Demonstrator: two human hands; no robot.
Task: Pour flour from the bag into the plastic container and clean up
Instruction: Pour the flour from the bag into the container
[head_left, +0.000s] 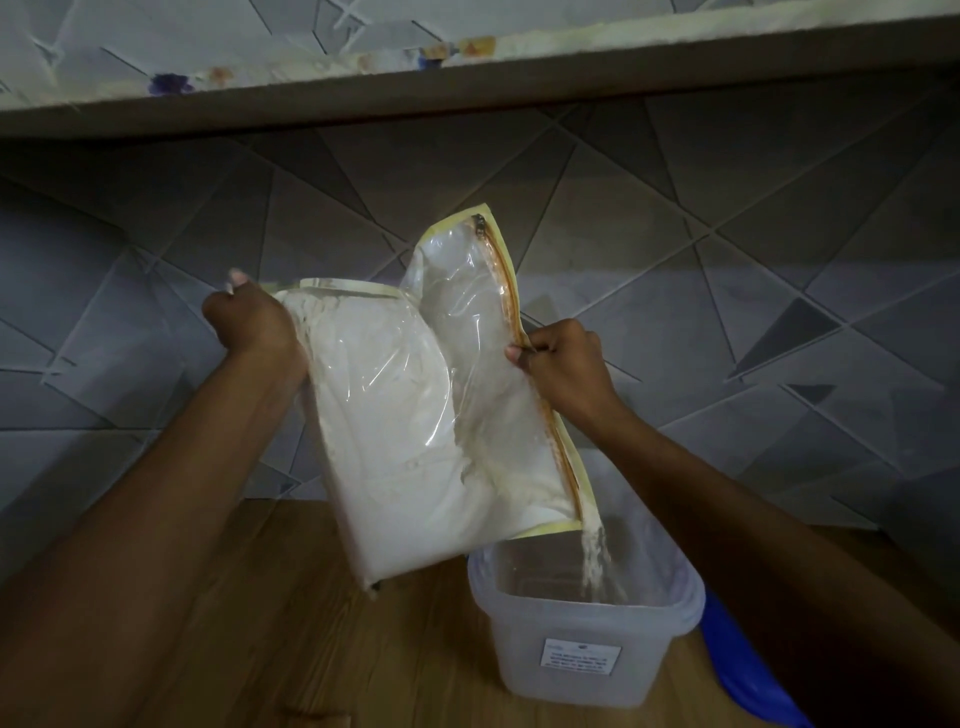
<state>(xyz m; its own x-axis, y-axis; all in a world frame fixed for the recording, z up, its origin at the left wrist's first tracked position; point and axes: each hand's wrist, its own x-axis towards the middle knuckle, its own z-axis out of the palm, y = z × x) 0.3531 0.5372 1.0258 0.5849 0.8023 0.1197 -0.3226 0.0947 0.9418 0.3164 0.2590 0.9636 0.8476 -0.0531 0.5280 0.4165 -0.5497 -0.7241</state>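
A clear plastic flour bag (415, 431) with yellow edging and a brown zipper hangs tilted in the air, mostly full of white flour. My left hand (249, 322) grips its upper left corner. My right hand (566, 364) pinches the zipper edge on the right side. From the bag's lower right corner a thin stream of flour (597, 561) falls into the translucent plastic container (582, 654), which stands open on the wooden surface below and has a white label on its front. A little flour lies on the container's bottom.
A blue lid (748, 675) lies right of the container, partly under my right arm. The wooden surface (270, 623) meets a grey tiled wall (727, 260) behind. A shelf (467, 73) with a patterned cover juts out overhead.
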